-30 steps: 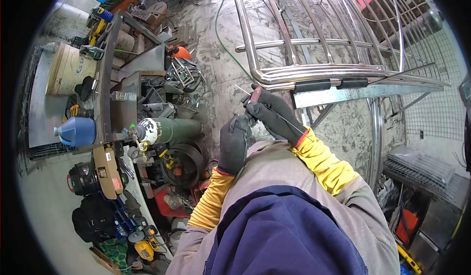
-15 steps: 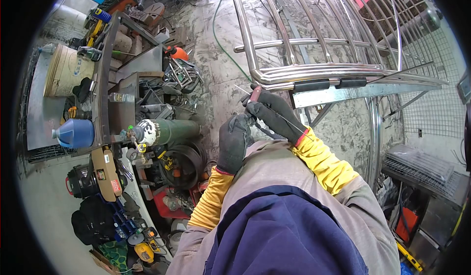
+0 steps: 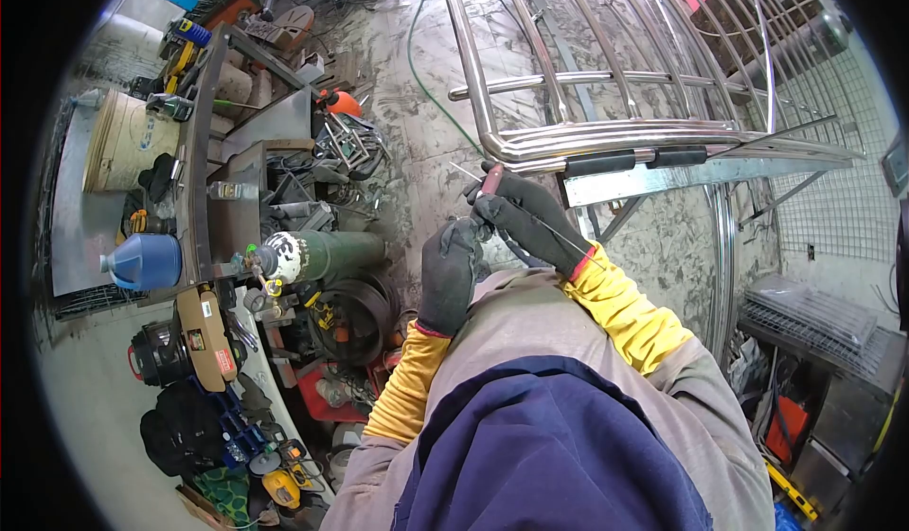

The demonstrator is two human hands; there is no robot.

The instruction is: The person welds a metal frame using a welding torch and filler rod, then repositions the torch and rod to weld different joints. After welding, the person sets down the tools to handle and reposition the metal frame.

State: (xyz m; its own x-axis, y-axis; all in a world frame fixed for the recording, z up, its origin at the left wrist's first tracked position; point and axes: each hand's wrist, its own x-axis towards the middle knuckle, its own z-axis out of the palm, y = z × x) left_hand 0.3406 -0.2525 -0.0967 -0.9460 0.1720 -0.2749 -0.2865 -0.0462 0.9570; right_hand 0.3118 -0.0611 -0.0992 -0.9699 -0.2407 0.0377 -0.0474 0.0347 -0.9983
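Observation:
Both hands are in dark gloves with yellow cuffs, close together in front of my chest. My right hand [image 3: 525, 214] is closed around a thin metal rod [image 3: 462, 169], whose tip sticks out to the left and whose tail runs back over the yellow cuff. A short reddish-brown cylindrical piece [image 3: 491, 180] sits at the same fingers. Just below and left, my left hand [image 3: 449, 270] is closed, its fingertips near the right hand's fingers; what it holds is hidden. Right above the right hand is the corner of a shiny tubular metal frame [image 3: 502, 157].
Black sleeves [image 3: 600, 162] wrap the frame's near rail, above a flat metal support bar [image 3: 625, 183]. At left stand a green gas cylinder [image 3: 341, 254], a metal workbench [image 3: 196, 209] and a blue jug [image 3: 147, 262]. A green hose [image 3: 414, 62] crosses the floor; wire-mesh panels [image 3: 814, 327] lie right.
The camera view has shifted very slightly. Both hands and the rod keep almost the same pose.

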